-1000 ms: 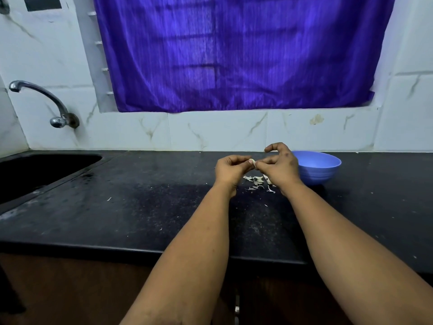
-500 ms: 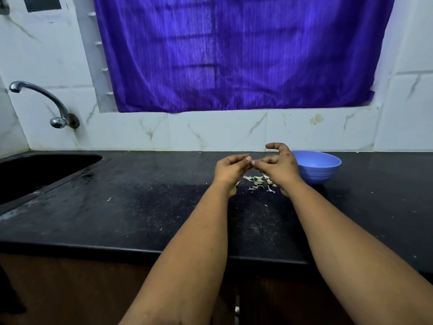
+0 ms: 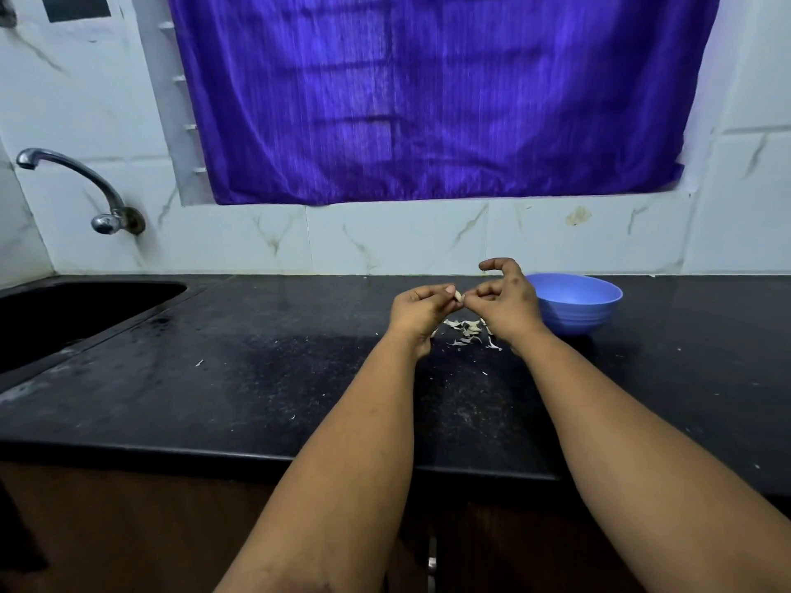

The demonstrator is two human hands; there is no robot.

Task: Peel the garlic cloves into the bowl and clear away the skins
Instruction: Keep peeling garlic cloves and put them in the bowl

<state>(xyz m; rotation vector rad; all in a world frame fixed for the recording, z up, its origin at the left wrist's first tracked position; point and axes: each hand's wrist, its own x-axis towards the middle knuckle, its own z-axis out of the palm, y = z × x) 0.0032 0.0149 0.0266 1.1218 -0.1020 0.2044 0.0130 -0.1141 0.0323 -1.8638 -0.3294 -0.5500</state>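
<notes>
A small pale garlic clove point(image 3: 459, 297) is held above the black countertop point(image 3: 257, 378), between my two hands. My left hand point(image 3: 421, 310) pinches it with thumb and fingers. My right hand point(image 3: 507, 301) meets it from the right with thumb and forefinger at the clove, its other fingers curled and raised. Below the hands lies a small heap of whitish garlic skins point(image 3: 468, 331). A light blue bowl point(image 3: 575, 301) stands just right of my right hand; its inside is hidden from here.
A dark sink point(image 3: 64, 318) is sunk into the counter at the left, with a metal tap point(image 3: 85, 186) on the tiled wall above it. A purple curtain point(image 3: 428, 100) hangs behind. A few skin flecks point(image 3: 199, 362) lie scattered on the counter.
Both hands stay together over the skins, working the clove. The clove's pale tip shows again between the fingertips after being hidden half a second ago.
</notes>
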